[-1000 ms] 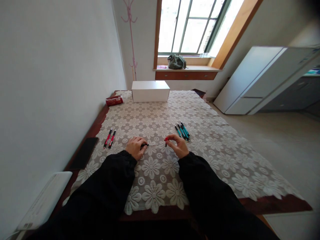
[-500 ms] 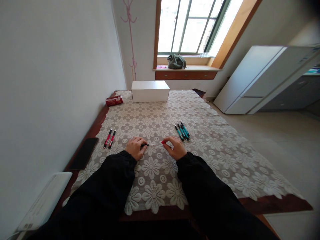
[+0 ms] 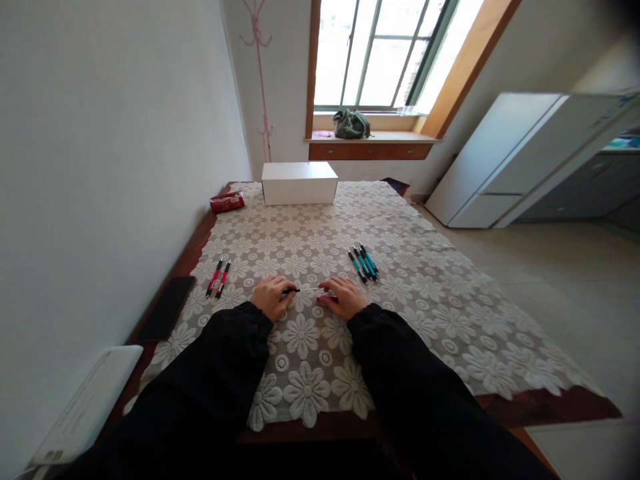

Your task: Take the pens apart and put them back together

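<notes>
Black-sleeved forearms entering from the bottom edge, both hands low on the lace cloth at the near middle of the table. Left hand curled, fingers closed on the dark end of a thin pen refill, the pale shaft running level toward the right. Right hand palm down, fingers closed over a red pen barrel, only a short red tip showing at the fingertips, just below the free end of the refill; contact between refill and barrel not discernible. Hands near each other, not touching. Lace tablecloth, white with a flower pattern, spread over most of the dark wooden top. Two red pens side by side left of the left hand, well clear of it. Cluster of teal pens beyond and right of the right hand, lying close together. Black flat object, possibly a phone, on bare wood at the left edge. White box at the far end of the cloth, red packet just left of it. Grey bag on the window sill past the table. White cabinet against the wall at right. Pink coat stand in the far corner.
</notes>
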### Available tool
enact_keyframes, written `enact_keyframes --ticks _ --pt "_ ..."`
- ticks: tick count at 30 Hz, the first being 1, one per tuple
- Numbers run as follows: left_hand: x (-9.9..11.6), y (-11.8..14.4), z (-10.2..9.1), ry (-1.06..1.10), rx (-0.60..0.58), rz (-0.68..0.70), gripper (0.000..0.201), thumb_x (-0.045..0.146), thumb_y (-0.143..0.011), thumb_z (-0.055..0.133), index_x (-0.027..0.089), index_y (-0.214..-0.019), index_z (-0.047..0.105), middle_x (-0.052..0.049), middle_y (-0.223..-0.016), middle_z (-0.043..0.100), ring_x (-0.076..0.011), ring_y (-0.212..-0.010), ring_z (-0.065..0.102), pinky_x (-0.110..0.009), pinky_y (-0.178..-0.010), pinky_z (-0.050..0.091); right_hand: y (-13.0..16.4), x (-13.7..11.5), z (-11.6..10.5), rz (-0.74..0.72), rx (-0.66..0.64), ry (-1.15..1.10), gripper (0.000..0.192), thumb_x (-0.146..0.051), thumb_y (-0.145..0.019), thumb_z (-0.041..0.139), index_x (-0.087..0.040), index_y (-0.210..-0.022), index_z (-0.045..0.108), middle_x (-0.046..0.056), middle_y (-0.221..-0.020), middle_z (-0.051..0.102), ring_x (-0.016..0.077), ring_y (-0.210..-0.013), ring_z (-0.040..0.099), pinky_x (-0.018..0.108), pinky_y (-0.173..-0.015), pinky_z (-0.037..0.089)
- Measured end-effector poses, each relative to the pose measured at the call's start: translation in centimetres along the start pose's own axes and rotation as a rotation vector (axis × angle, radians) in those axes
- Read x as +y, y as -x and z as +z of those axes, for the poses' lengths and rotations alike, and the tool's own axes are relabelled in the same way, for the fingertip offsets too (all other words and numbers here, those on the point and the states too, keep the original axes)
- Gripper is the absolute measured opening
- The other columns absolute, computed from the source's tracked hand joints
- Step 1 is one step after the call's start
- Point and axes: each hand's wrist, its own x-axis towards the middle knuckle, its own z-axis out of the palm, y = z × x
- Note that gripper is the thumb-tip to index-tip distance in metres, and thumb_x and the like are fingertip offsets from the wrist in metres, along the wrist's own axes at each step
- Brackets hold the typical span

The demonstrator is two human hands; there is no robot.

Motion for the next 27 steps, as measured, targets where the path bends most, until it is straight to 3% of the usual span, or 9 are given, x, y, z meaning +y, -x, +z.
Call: enact_keyframes --ticks 3,8,27 --pt "0.3 0.0 -0.1 0.031 -0.022 0.065 0.017 0.033 -0.088 0.058 0.025 -0.097 0.07 -0.004 -0.098 0.069 -0.021 -0.095 0.061 -0.037 -0.087 0.048 0.0 -0.1 0.1 -0.002 0.014 -0.014 0.02 -0.031 -0.088 0.064 -0.024 -0.107 0.063 0.004 -0.095 0.067 0.0217 -0.094 0.06 0.038 -0.088 0.043" --pt "0.6 0.0 -0.3 0.07 -0.041 0.153 0.018 0.034 -0.091 0.055 0.026 -0.099 0.07 -0.004 -0.096 0.069 -0.02 -0.095 0.061 -0.036 -0.088 0.048 0.0 -0.3 0.3 -0.042 0.011 -0.008 0.007 -0.029 -0.091 0.059 -0.024 -0.091 0.064 0.004 -0.092 0.067 0.0205 -0.092 0.059 0.036 -0.087 0.042" --pt "0.0 0.0 -0.1 0.011 -0.027 -0.011 0.018 0.024 -0.089 0.053 0.024 -0.102 0.066 -0.004 -0.106 0.069 -0.0223 -0.102 0.06 -0.038 -0.091 0.046 -0.1 0.8 -0.2 0.139 0.06 0.056 0.01 -0.021 -0.089 0.057 -0.022 -0.083 0.064 0.004 -0.091 0.067 0.0203 -0.092 0.058 0.033 -0.083 0.039"
